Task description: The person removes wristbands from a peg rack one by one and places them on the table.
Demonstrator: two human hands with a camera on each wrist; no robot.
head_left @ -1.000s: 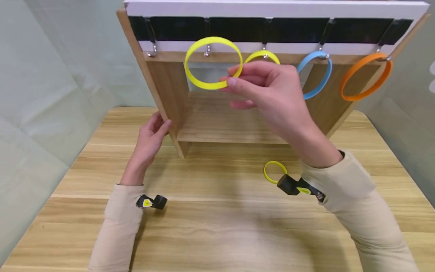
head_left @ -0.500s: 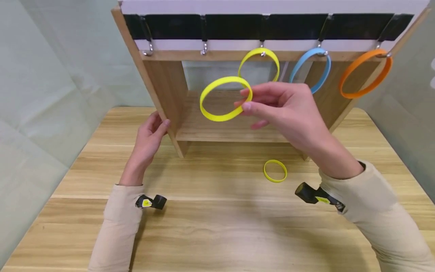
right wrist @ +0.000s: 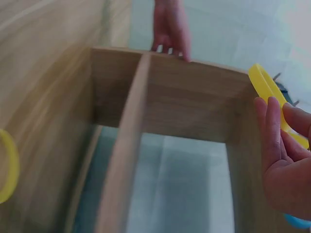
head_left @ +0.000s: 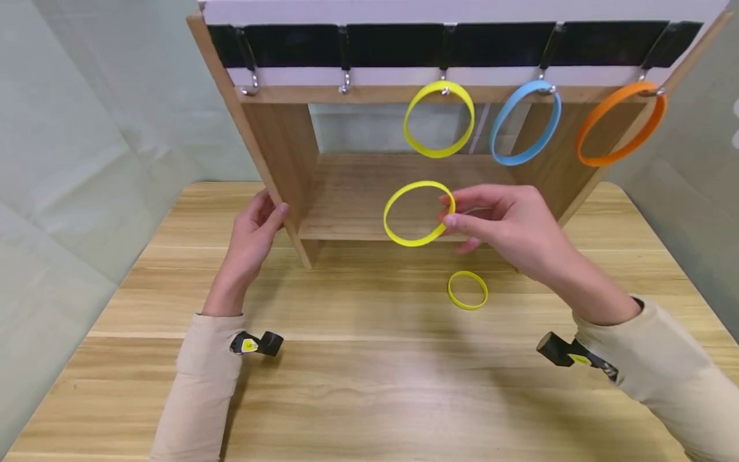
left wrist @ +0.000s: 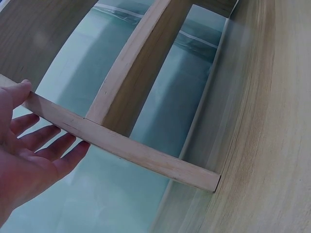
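My right hand (head_left: 516,228) pinches a yellow ring (head_left: 412,243) between thumb and fingers, in front of the wooden rack's (head_left: 369,235) shelf. The right wrist view shows the same ring (right wrist: 265,82) at the fingers of that hand (right wrist: 286,165). At the rack's left side panel, my left hand (head_left: 252,237) grips the edge; in the left wrist view its thumb and fingers lie on opposite sides of the panel edge (left wrist: 146,156). A second yellow ring (head_left: 439,153), a blue ring (head_left: 525,158) and an orange ring (head_left: 594,161) hang from hooks.
Another yellow ring (head_left: 450,292) lies flat on the wooden table (head_left: 346,385), below the held one. Two hooks at the left, one of them a silver hook (head_left: 345,83), carry no rings. A black strip (head_left: 398,45) runs along the rack's white top.
My right hand has moved down and to the right with the yellow ring, away from the hooks. The left hand stays at the side panel.
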